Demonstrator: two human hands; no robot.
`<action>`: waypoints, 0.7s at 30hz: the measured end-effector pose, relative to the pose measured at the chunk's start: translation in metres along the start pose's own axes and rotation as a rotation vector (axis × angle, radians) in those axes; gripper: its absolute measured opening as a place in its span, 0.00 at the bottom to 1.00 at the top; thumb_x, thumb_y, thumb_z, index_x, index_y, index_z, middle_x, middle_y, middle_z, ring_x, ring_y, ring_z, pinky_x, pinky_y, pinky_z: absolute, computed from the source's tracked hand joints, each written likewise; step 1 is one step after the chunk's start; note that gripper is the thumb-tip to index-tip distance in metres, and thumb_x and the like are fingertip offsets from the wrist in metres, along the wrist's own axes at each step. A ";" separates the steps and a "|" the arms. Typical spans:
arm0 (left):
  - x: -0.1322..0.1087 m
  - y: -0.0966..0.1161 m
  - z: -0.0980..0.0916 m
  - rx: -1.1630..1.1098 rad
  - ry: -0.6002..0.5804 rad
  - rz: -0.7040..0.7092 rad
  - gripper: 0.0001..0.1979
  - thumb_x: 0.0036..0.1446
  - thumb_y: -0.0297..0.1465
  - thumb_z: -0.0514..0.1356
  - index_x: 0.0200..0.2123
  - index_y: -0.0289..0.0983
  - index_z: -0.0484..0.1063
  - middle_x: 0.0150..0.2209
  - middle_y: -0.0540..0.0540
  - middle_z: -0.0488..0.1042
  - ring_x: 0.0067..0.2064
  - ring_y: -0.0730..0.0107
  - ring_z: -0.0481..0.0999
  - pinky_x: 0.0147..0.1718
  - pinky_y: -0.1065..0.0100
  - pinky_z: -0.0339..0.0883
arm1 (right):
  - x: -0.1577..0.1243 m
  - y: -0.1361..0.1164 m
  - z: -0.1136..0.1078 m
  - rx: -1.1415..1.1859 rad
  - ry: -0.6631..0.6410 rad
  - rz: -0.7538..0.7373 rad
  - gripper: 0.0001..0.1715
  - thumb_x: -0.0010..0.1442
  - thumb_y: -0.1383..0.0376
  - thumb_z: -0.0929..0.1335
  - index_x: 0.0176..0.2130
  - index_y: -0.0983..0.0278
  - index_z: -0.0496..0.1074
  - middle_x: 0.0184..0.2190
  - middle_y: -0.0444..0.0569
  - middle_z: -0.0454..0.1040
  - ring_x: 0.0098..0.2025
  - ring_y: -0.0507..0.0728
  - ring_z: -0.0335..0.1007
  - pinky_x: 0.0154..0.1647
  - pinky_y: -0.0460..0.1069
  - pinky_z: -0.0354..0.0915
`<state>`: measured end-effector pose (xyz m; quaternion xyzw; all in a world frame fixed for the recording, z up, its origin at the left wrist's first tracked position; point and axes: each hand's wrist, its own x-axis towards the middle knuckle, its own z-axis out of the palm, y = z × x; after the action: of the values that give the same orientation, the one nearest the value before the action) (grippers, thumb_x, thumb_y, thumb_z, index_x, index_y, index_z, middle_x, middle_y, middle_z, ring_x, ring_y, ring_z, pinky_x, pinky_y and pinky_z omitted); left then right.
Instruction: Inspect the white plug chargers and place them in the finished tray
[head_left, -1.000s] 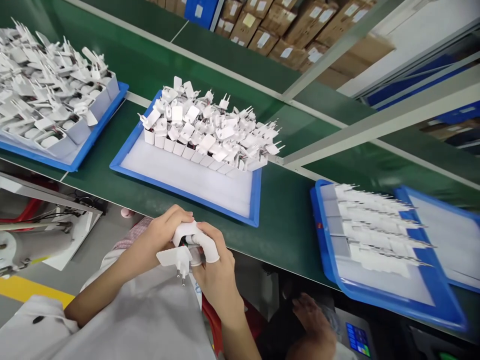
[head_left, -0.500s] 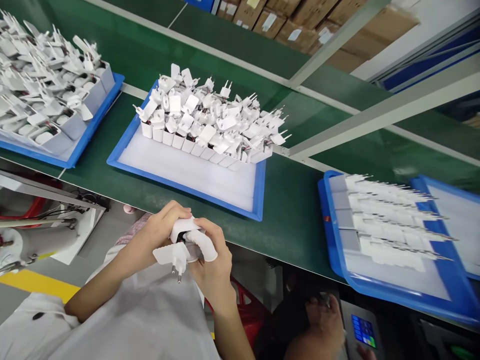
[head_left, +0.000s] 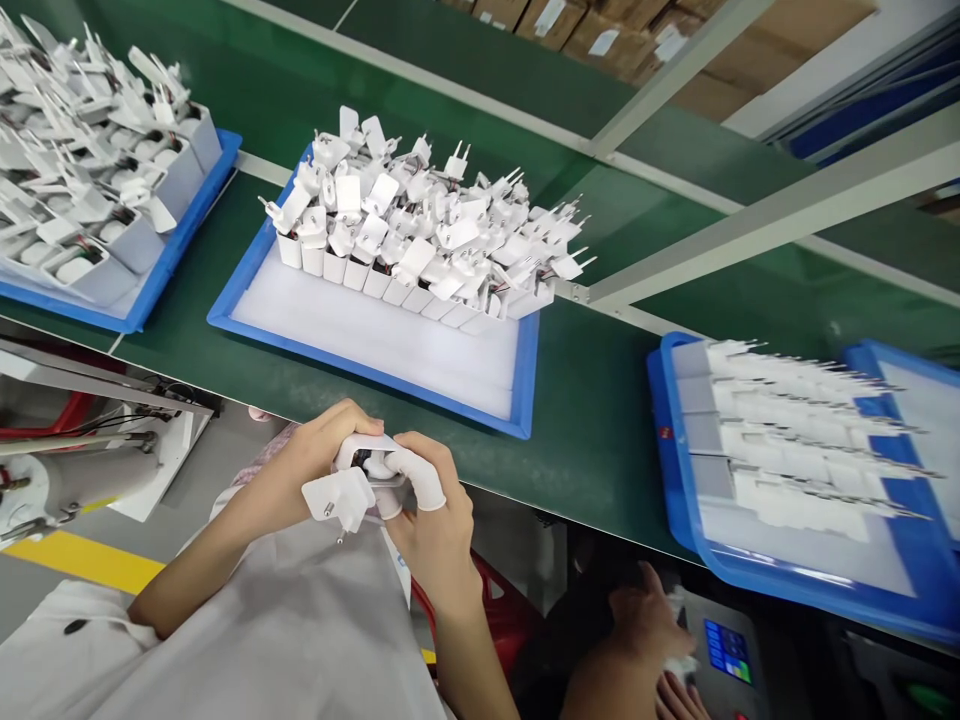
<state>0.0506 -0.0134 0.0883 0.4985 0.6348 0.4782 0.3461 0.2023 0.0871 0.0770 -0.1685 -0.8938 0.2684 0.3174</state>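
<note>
In front of my body I hold a white power adapter housing (head_left: 346, 452) between both hands, its open end toward me and dark parts visible inside. A white plug cap (head_left: 335, 498) with two pins hangs from that end, tilted to the left. My left hand (head_left: 304, 470) is closed around the housing's left side. My right hand (head_left: 444, 535), with white finger cots on the index finger and apparently the thumb, grips the right side. Its index finger bends over the open end and reaches to the inside edge, covering part of it.
Beyond my hands, a blue tray (head_left: 375, 378) on the green bench (head_left: 592, 430) bears rows of adapters with loose plug caps. Another full tray (head_left: 184, 245) stands left. Right, a blue tray (head_left: 679, 500) holds neatly lined adapters. A co-worker's hand (head_left: 649, 620) is below right, beside a device with a screen (head_left: 726, 650).
The plug cap has tilted, its pins turning more toward me. My right index finger has shifted slightly at the opening. The co-worker's hands have moved, and the view has shifted a little.
</note>
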 end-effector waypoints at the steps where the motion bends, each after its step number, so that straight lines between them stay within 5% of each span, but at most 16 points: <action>1: 0.000 -0.001 0.000 -0.014 0.006 0.000 0.14 0.59 0.29 0.59 0.49 0.41 0.67 0.43 0.48 0.70 0.43 0.66 0.73 0.40 0.67 0.65 | -0.001 0.001 0.001 0.004 0.004 0.005 0.16 0.65 0.69 0.66 0.52 0.59 0.66 0.45 0.51 0.74 0.41 0.55 0.76 0.36 0.49 0.74; 7: 0.005 -0.007 -0.001 -0.016 0.044 0.026 0.14 0.59 0.34 0.60 0.48 0.39 0.68 0.42 0.46 0.70 0.41 0.64 0.73 0.39 0.66 0.66 | 0.001 0.004 0.005 -0.075 0.040 0.063 0.21 0.65 0.69 0.67 0.56 0.57 0.64 0.51 0.53 0.73 0.50 0.58 0.76 0.42 0.50 0.75; 15: 0.007 -0.019 -0.002 0.042 -0.027 -0.039 0.17 0.56 0.27 0.61 0.49 0.41 0.67 0.45 0.46 0.70 0.45 0.63 0.74 0.43 0.65 0.67 | 0.001 0.009 0.008 -0.213 -0.015 0.004 0.07 0.70 0.66 0.62 0.48 0.60 0.64 0.38 0.49 0.72 0.28 0.52 0.70 0.25 0.46 0.67; 21: 0.009 -0.013 -0.004 -0.012 -0.064 -0.005 0.13 0.57 0.28 0.59 0.47 0.40 0.67 0.43 0.47 0.69 0.43 0.64 0.73 0.41 0.66 0.67 | 0.000 0.009 0.008 -0.096 0.042 -0.011 0.19 0.66 0.67 0.66 0.55 0.59 0.64 0.47 0.54 0.72 0.44 0.57 0.76 0.38 0.49 0.74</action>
<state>0.0409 -0.0059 0.0775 0.5100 0.6219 0.4649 0.3702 0.1981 0.0907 0.0662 -0.1840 -0.8998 0.2198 0.3290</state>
